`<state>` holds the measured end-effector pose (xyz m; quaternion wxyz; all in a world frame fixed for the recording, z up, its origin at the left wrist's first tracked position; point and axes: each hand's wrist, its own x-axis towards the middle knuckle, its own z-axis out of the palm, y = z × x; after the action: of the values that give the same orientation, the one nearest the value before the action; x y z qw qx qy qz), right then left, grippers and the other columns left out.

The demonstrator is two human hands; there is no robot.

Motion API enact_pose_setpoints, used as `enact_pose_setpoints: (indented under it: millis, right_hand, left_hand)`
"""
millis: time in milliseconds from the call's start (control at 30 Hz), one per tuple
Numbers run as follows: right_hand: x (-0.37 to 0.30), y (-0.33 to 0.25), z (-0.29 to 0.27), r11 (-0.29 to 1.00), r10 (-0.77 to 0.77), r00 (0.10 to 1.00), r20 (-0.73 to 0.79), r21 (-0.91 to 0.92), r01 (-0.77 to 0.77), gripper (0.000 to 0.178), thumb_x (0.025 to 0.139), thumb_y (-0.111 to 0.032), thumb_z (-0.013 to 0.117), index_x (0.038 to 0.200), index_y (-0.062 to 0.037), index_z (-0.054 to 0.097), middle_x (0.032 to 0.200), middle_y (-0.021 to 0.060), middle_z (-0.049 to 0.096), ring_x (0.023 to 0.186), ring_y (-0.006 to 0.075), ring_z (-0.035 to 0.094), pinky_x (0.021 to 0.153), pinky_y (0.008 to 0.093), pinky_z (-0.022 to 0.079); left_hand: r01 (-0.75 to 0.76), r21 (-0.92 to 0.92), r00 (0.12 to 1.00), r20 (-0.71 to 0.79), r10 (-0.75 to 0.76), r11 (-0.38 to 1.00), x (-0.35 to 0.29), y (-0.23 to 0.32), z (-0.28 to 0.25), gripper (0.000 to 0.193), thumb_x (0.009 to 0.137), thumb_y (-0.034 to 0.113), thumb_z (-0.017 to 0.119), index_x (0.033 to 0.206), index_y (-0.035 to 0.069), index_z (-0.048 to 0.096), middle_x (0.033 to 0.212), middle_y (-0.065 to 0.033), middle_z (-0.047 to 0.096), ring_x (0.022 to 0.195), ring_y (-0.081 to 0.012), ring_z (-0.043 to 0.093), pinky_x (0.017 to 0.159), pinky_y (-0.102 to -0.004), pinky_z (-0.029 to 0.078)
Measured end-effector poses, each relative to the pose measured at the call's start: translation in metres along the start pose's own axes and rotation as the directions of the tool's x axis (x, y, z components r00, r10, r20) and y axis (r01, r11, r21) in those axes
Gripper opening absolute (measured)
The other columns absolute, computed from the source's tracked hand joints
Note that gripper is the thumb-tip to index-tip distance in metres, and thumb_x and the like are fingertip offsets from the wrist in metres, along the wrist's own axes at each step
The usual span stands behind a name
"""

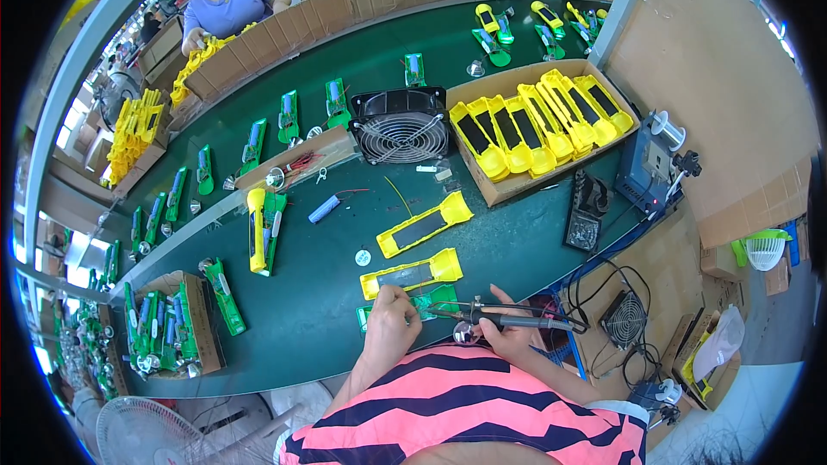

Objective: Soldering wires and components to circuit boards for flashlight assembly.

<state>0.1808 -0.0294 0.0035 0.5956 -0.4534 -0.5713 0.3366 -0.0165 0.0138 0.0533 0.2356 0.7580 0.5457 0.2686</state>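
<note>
My right hand (510, 334) holds a soldering iron (536, 322), its tip reaching left over a green casing (441, 296) on the table in front of me. My left hand (392, 325) is closed in a pinch at the casing's left part; what its fingers grip is hidden. A shiny round reflector (465, 332) sits by my right fingers. Just beyond my hands lies a yellow shell with a dark panel (412, 275), and past it a second yellow shell (425, 224). A small round white disc (363, 257) rests to their left.
A carton of yellow shells (495, 194) stands far right, beside a fan (403, 136). A soldering station (648, 164) and an iron stand (587, 215) are on the right. At left is a box of green casings (207, 340). A co-worker (228, 0) sits across the conveyor belt (370, 69).
</note>
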Motion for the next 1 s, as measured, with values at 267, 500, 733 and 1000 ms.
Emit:
enact_pose_setpoints:
  millis: [267, 500, 733, 1000]
  right_hand:
    - [-0.001, 0.002, 0.005, 1.000, -0.001, 1.000, -0.023, -0.023, 0.001, 0.010, 0.072, -0.008, 0.064, 0.078, -0.0001, 0.063, 0.075, 0.0105, 0.064, 0.070, 0.0182, 0.062, 0.093, 0.0471, 0.036]
    - [0.006, -0.005, -0.003, 1.000, 0.001, 1.000, -0.029, -0.007, -0.001, 0.012, 0.075, -0.005, 0.060, 0.084, 0.0009, 0.060, 0.061, 0.0045, 0.063, 0.062, 0.0135, 0.061, 0.095, 0.0465, 0.033]
    - [0.006, -0.006, -0.009, 0.999, 0.034, 0.998, -0.054, 0.017, -0.034, 0.012, 0.075, -0.005, 0.059, 0.085, 0.0010, 0.060, 0.061, 0.0048, 0.063, 0.061, 0.0128, 0.061, 0.095, 0.0461, 0.033]
    - [-0.003, 0.000, -0.007, 0.981, 0.179, 0.979, -0.094, 0.085, -0.172, 0.011, 0.074, -0.004, 0.059, 0.084, 0.0003, 0.059, 0.061, 0.0057, 0.063, 0.060, 0.0132, 0.062, 0.095, 0.0468, 0.032]
  left_hand:
    - [-0.020, -0.002, 1.000, -0.003, 0.020, 1.000, 0.002, 0.000, -0.002, 0.008, 0.058, -0.003, 0.062, 0.063, -0.001, 0.056, 0.084, -0.0115, 0.050, 0.072, -0.0250, 0.054, 0.060, -0.0311, 0.047]
    - [-0.024, 0.013, 1.000, -0.001, 0.024, 1.000, 0.000, -0.002, -0.002, 0.009, 0.058, -0.003, 0.062, 0.063, -0.001, 0.056, 0.083, -0.0113, 0.050, 0.073, -0.0256, 0.055, 0.061, -0.0317, 0.047]
    - [-0.025, 0.005, 1.000, 0.019, 0.025, 1.000, 0.002, 0.000, -0.004, 0.010, 0.058, -0.003, 0.063, 0.063, -0.001, 0.055, 0.083, -0.0117, 0.050, 0.074, -0.0267, 0.055, 0.061, -0.0336, 0.046]
    - [-0.023, 0.000, 1.000, 0.021, 0.023, 1.000, 0.002, -0.001, -0.004, 0.010, 0.058, -0.004, 0.062, 0.063, -0.002, 0.055, 0.084, -0.0126, 0.050, 0.075, -0.0282, 0.054, 0.062, -0.0342, 0.046]
